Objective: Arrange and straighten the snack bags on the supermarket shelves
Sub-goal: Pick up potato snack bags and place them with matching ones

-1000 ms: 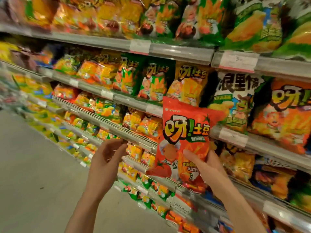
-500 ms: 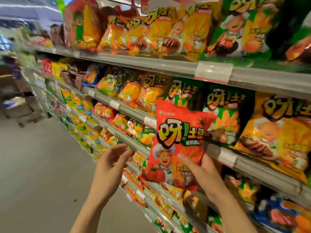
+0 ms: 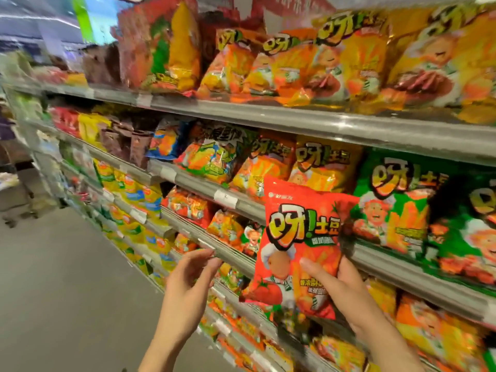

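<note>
Red and glossy, the snack bag [image 3: 298,245] is the one bag off the shelves, held upright in the air with its printed front toward the camera. The right hand [image 3: 341,288] grips its lower right corner, thumb across the front and fingers hidden behind. Its top edge overlaps the yellow bag [image 3: 322,165] and the green bag [image 3: 397,202] standing behind it on the shelf above the right hand; whether it touches them cannot be told. Its lower left corner hangs free over the grey shelf edge [image 3: 236,260] that runs between the two hands.

To the left, the left hand [image 3: 188,288] is empty, fingers loosely curled and spread apart, fingertips just beside that shelf edge and well apart from the red bag. Open air lies between the hands.

Two hands show, and one held bag. Four shelf levels can be counted clearly, all packed with bags standing shoulder to shoulder; the top shelf [image 3: 295,122] above both hands carries a row of orange and yellow bags that lean past its lip. Lower rows are too blurred to count. Left of the left hand, the grey aisle floor [image 3: 67,277] is open room, with only a blurred trolley-like shape at its far end
</note>
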